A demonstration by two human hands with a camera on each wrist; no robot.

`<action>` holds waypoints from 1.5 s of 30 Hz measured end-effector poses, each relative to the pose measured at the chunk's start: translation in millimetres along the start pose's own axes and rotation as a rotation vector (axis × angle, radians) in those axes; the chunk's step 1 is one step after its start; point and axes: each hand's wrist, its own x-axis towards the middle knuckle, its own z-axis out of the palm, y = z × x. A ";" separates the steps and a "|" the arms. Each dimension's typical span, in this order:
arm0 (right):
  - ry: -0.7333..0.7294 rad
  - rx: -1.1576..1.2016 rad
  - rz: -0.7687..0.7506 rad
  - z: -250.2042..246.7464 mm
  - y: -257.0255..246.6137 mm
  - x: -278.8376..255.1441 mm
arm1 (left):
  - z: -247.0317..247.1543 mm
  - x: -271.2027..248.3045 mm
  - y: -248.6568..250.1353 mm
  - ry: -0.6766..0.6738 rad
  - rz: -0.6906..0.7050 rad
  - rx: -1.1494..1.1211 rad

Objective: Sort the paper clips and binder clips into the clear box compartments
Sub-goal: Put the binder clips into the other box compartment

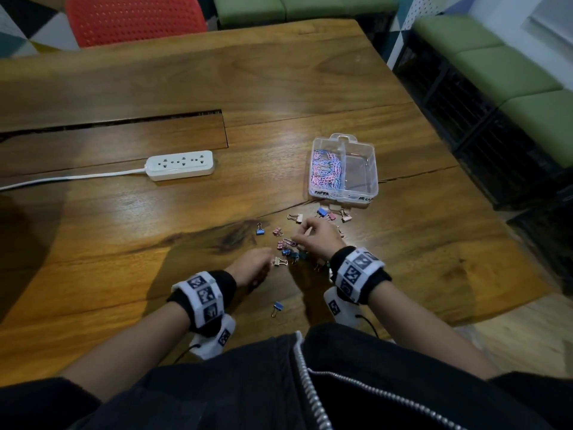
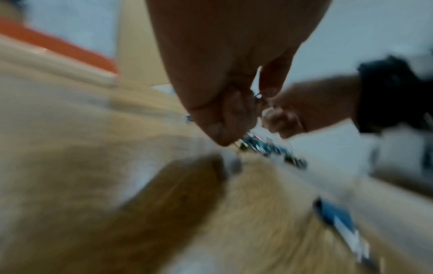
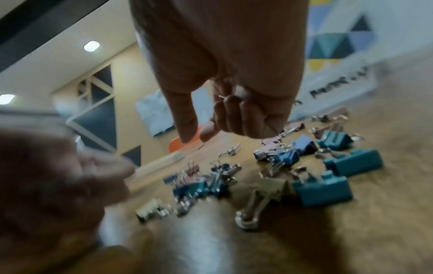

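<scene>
Already your right hand (image 1: 314,238) has its fingers curled round something small, apparently clips, over the binder clips (image 1: 286,251) scattered mid-frame on the counter (image 1: 124,212), while your left hand (image 1: 252,266), too blurred to tell what it holds, sits just left of them. The clear box (image 1: 343,170), upper right of the pile, has paper clips (image 1: 325,167) in its left compartment and its right one bare. Carry too many and one could slip out, or land among the paper clips.

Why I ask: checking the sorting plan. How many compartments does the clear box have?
2. The left compartment holds pink and blue paper clips; the right compartment, beside it, looks empty. None seems hidden.
</scene>
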 end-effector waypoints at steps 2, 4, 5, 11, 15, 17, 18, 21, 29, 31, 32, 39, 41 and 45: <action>0.012 -0.200 -0.049 7.7 -1.6 5.2 | -11.6 -3.9 0.2 -0.104 -0.008 -0.512; 0.031 -0.349 -0.091 12.7 -3.5 9.1 | -18.1 -7.7 2.7 -0.119 0.030 -0.708; 0.038 -0.393 -0.095 14.2 -5.2 10.7 | -18.7 -6.9 4.0 -0.097 0.039 -0.728; -0.067 -0.581 -0.131 18.0 -6.2 8.8 | -12.8 8.7 19.3 0.106 -0.212 -0.409; 0.017 -0.203 -0.115 -0.7 1.3 0.9 | -16.8 18.8 37.7 0.088 -0.228 -0.353; 0.060 0.061 -0.068 -21.0 2.2 -3.6 | -22.5 28.6 54.4 0.100 -0.231 -0.402; 0.057 0.152 -0.040 -32.5 2.5 -5.5 | -24.5 34.5 64.6 0.108 -0.230 -0.422; 0.001 0.094 0.047 -67.9 4.7 -2.2 | -26.4 57.5 102.5 0.104 -0.192 -0.539; -0.159 0.044 0.181 -119.2 -32.0 26.8 | -11.7 105.9 181.0 0.133 -0.072 -0.704; -0.084 0.083 0.120 -118.0 -41.3 41.9 | -8.3 109.7 185.2 0.151 -0.055 -0.620; -0.031 0.118 0.083 -115.3 -45.4 50.6 | -7.9 111.8 184.2 0.156 -0.048 -0.584; 0.185 0.204 -0.060 -91.8 -44.9 67.3 | -23.9 95.3 155.4 0.261 0.035 -0.036; 0.208 0.265 -0.116 -90.7 -36.8 59.0 | -31.9 82.8 134.6 0.276 0.011 0.203; 0.241 0.395 -0.131 -83.8 -16.9 27.7 | -37.3 58.6 76.7 0.249 -0.141 0.697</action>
